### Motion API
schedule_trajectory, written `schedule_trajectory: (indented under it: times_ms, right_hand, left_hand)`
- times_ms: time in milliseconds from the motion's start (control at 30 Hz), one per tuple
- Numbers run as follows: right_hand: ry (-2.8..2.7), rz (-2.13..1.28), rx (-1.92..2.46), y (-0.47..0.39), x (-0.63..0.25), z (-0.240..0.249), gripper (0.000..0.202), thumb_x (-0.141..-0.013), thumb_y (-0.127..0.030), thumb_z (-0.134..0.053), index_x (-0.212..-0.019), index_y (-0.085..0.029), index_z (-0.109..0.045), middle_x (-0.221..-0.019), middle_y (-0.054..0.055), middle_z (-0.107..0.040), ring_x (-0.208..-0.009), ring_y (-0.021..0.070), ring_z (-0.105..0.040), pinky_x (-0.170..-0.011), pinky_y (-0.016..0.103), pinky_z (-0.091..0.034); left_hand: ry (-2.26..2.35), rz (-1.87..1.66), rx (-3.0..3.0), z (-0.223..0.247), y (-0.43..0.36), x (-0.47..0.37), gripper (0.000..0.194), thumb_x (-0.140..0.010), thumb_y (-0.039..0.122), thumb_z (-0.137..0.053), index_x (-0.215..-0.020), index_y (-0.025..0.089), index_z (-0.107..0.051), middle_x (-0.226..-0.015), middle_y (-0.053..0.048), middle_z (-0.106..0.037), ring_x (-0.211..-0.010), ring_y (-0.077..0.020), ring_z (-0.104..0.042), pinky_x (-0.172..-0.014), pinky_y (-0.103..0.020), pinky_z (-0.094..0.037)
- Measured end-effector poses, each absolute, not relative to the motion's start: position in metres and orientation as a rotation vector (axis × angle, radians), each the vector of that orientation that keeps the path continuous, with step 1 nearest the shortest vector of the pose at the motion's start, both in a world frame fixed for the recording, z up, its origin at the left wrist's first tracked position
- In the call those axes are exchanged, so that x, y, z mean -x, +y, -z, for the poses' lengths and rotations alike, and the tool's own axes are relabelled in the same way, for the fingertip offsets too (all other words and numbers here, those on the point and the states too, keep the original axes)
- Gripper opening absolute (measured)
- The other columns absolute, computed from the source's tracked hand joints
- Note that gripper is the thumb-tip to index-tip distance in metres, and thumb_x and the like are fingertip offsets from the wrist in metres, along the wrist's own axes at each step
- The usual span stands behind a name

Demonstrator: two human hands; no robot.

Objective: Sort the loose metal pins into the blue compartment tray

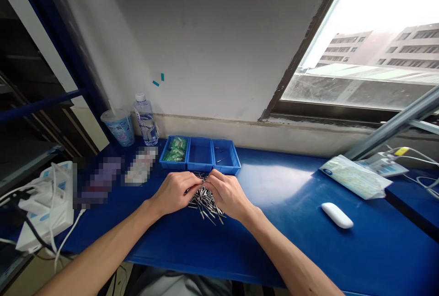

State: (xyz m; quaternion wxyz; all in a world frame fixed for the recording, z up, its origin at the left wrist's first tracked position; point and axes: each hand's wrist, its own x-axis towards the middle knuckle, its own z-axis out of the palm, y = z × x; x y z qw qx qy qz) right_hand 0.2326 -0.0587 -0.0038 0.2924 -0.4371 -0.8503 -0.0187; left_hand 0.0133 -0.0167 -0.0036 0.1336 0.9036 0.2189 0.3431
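A heap of slim silvery metal pins (207, 204) lies on the blue tabletop, partly covered by my hands. My left hand (180, 191) reaches over the heap's left side, its thumb and fingers pinched together. From the right, my right hand (226, 191) is pinched too, and its fingertips meet those of the left above the heap. Whatever is between the fingertips is too small to make out. Just behind the hands stand three joined blue bins. Green-and-clear packets fill the left bin (173, 165), the middle bin (199, 154) shows a bare floor, and a few pins lie in the right bin (228, 161).
A lidded cup (120, 127) and a water bottle (146, 120) stand at the back left. Power strips (48, 209) with cables sit at the left edge. On the right are a white oval case (337, 215), a flat packet (355, 177) and a metal frame (384, 127).
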Motion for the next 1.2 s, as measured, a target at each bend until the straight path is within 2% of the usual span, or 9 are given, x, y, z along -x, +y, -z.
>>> schedule_trajectory:
  times_ms: [100,233,467,633,700,800,967,1200]
  right_hand:
    - [-2.235,0.027,1.182,-0.056,-0.235,0.004,0.028,-0.109,-0.018,-0.045,-0.09,-0.019,-0.066,-0.085,0.002,-0.066,-0.064,0.012,-0.058,-0.06,0.025,-0.037]
    - [-2.158,0.012,1.091,-0.054,-0.241,0.001,0.03,-0.11,-0.018,-0.045,-0.093,-0.02,-0.069,-0.091,0.003,-0.07,-0.071,0.0124,-0.064,-0.067,0.024,-0.043]
    - [-2.027,0.194,0.948,-0.056,-0.251,-0.007,0.031,-0.108,-0.011,-0.043,-0.1,-0.02,-0.072,-0.095,0.006,-0.071,-0.075,0.0131,-0.066,-0.07,0.025,-0.05]
    - [-1.56,0.315,1.049,-0.058,-0.258,-0.016,0.017,-0.106,-0.022,-0.056,-0.101,-0.022,-0.072,-0.089,0.006,-0.069,-0.069,0.0151,-0.062,-0.063,0.027,-0.05]
    - [-1.478,0.328,1.175,-0.055,-0.263,-0.019,0.017,-0.107,-0.028,-0.056,-0.108,-0.022,-0.072,-0.084,0.004,-0.066,-0.063,0.0146,-0.058,-0.06,0.028,-0.048]
    - [-1.584,0.292,1.361,-0.048,-0.271,-0.019,0.025,-0.109,-0.035,-0.054,-0.121,-0.02,-0.07,-0.083,0.003,-0.068,-0.062,0.0148,-0.059,-0.061,0.027,-0.046]
    - [-2.129,0.074,1.237,-0.048,-0.266,-0.008,0.025,-0.11,-0.025,-0.051,-0.101,-0.021,-0.075,-0.09,0.004,-0.077,-0.07,0.0135,-0.068,-0.066,0.025,-0.045]
    - [-2.491,-0.001,1.253,-0.055,-0.238,0.003,0.022,-0.105,-0.011,-0.053,-0.102,-0.021,-0.072,-0.083,0.002,-0.073,-0.067,0.013,-0.064,-0.057,0.025,-0.031]
  left_hand:
    - [0.686,-1.003,-2.59,0.001,-0.016,-0.013,0.017,-0.107,0.024,-0.057,-0.102,0.019,-0.073,-0.092,-0.005,-0.077,-0.083,-0.0186,-0.073,-0.075,-0.03,-0.052]
    - [0.753,-1.042,-2.563,-0.003,-0.016,-0.012,0.018,-0.107,0.025,-0.058,-0.097,0.019,-0.072,-0.089,-0.003,-0.077,-0.08,-0.0172,-0.071,-0.075,-0.029,-0.05]
    - [0.769,-1.054,-2.525,-0.008,-0.015,-0.009,0.019,-0.107,0.025,-0.058,-0.095,0.019,-0.072,-0.087,-0.002,-0.076,-0.078,-0.016,-0.07,-0.075,-0.028,-0.05]
    - [0.787,-0.898,-2.526,-0.006,-0.01,-0.004,0.018,-0.105,0.025,-0.06,-0.096,0.019,-0.076,-0.093,-0.003,-0.079,-0.083,-0.0179,-0.074,-0.076,-0.027,-0.052]
    - [0.822,-0.81,-2.525,-0.004,-0.009,-0.003,0.018,-0.104,0.026,-0.062,-0.101,0.021,-0.078,-0.096,-0.002,-0.081,-0.084,-0.0188,-0.076,-0.076,-0.027,-0.052]
    - [0.885,-0.661,-2.545,0.0,-0.009,-0.004,0.017,-0.103,0.028,-0.064,-0.107,0.025,-0.08,-0.085,0.001,-0.081,-0.072,-0.0176,-0.075,-0.07,-0.026,-0.05]
    - [0.883,-0.621,-2.596,0.003,-0.009,-0.005,0.018,-0.103,0.029,-0.063,-0.107,0.027,-0.081,-0.073,0.003,-0.078,-0.063,-0.0168,-0.073,-0.063,-0.025,-0.046]
    - [0.86,-0.595,-2.587,0.002,-0.009,-0.007,0.02,-0.103,0.024,-0.061,-0.109,0.028,-0.08,-0.071,0.004,-0.076,-0.06,-0.0158,-0.071,-0.059,-0.024,-0.041]
